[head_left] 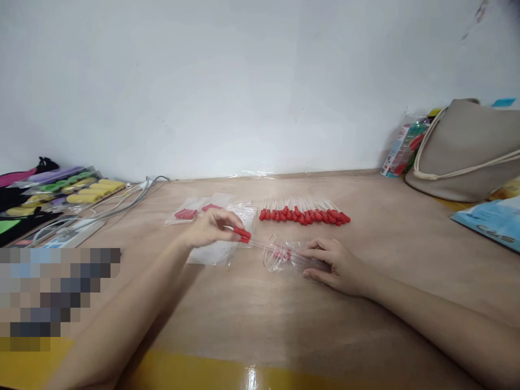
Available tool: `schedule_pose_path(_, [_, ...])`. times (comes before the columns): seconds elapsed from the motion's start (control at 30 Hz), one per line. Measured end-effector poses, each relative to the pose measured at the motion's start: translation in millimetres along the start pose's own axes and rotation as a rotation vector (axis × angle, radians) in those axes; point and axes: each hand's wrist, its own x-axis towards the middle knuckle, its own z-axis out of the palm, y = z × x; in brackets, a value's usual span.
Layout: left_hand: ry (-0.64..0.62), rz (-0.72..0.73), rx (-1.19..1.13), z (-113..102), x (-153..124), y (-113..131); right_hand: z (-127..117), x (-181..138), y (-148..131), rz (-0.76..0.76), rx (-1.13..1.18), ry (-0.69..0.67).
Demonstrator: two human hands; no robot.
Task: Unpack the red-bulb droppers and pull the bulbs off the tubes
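Observation:
My left hand pinches the red bulb ends of a couple of droppers; their clear tubes point right, to the mouth of a clear plastic bag. More red bulbs show inside that bag. Thumb and fingers of my right hand are closed on the bag's right end, low over the table. Behind the hands lies a row of loose droppers, red bulbs toward me and clear tubes toward the wall. Left of the row are filled bags of droppers and a stack of flat clear bags, partly behind my left hand.
A power strip with grey cables lies at the left, near packaged yellow rolls. At the right stand a beige bag and a clear plastic package. A blue packet lies before them. The wall borders the table behind.

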Motion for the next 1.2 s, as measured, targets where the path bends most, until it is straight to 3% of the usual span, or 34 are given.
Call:
schedule_pose_path(0.1, [0.238,0.013,0.047,-38.1,-10.4,13.5,0.5,-0.3,1.2,0.006,0.004,-0.016])
schedule_pose_path(0.17, [0.419,0.046,0.155,-49.9,-15.1,19.3,0.6,0.0,1.4,0.006,0.009,-0.018])
schedule_pose_path(0.3, [0.617,0.25,0.492,-36.6,-2.9,15.0,0.0,1.0,0.5,-0.008,0.019,-0.007])
schedule_pose_path(0.4, [0.582,0.364,0.851,-10.9,24.4,-0.6,-0.4,0.9,-0.5,-0.002,0.012,0.0])
schedule_pose_path(0.5, [0.382,0.378,1.146,13.4,53.8,-17.1,-0.3,0.4,-1.2,0.006,0.012,-0.01])
schedule_pose_path(0.63, [0.165,0.333,1.247,33.0,79.2,-31.1,-0.3,0.1,-1.5,0.014,0.006,-0.041])
schedule_pose_path(0.83, [0.091,0.324,1.104,26.9,82.8,-31.4,-0.9,0.2,-1.7,0.013,-0.007,-0.032])
schedule_pose_path(0.93, [0.199,0.357,0.876,26.8,66.4,-23.8,-0.9,0.0,-1.8,0.008,-0.001,-0.045])
schedule_pose_path(1.07, [0.348,0.366,0.625,51.1,27.2,-14.6,-0.8,0.4,-1.2,0.01,0.0,-0.04])
schedule_pose_path(1.2, [0.153,0.279,0.436,82.9,-5.0,-8.6,-3.0,3.3,-1.1,0.017,0.046,-0.069])
